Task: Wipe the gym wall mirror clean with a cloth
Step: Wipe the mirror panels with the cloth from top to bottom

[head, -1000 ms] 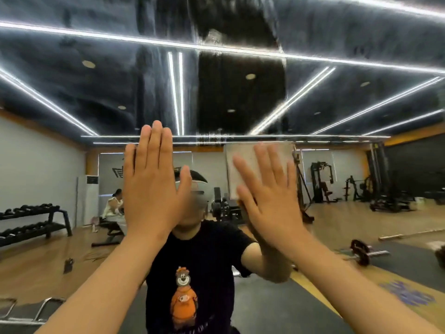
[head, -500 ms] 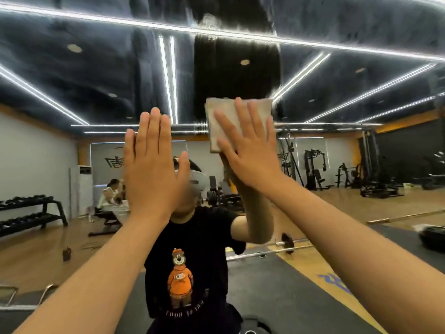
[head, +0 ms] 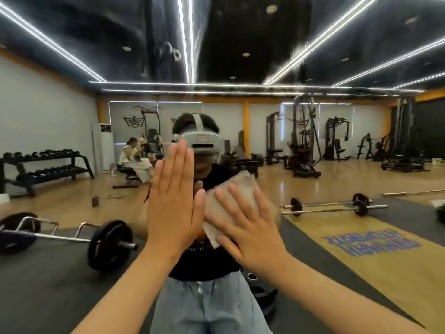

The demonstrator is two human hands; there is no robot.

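Note:
The wall mirror [head: 313, 165] fills the whole view and reflects the gym and my own body. My left hand [head: 174, 203] lies flat against the glass with straight fingers pointing up. Just to its right, my right hand [head: 243, 222] presses a folded pale grey cloth [head: 240, 186] flat onto the mirror, fingers spread and straight over it. The cloth is tilted, and its upper end and lower corner stick out past my fingers. Smeary streaks [head: 168, 54] show on the upper part of the glass.
Everything else is reflection: a dumbbell rack [head: 45, 169] at left, barbells [head: 332, 206] on the floor mats, weight machines [head: 303, 141] at the back, and a seated person [head: 134, 160] behind me.
My right hand has swept the cloth down from above head height to chest height on the glass. The view has dropped with it. My left hand stays flat on the mirror.

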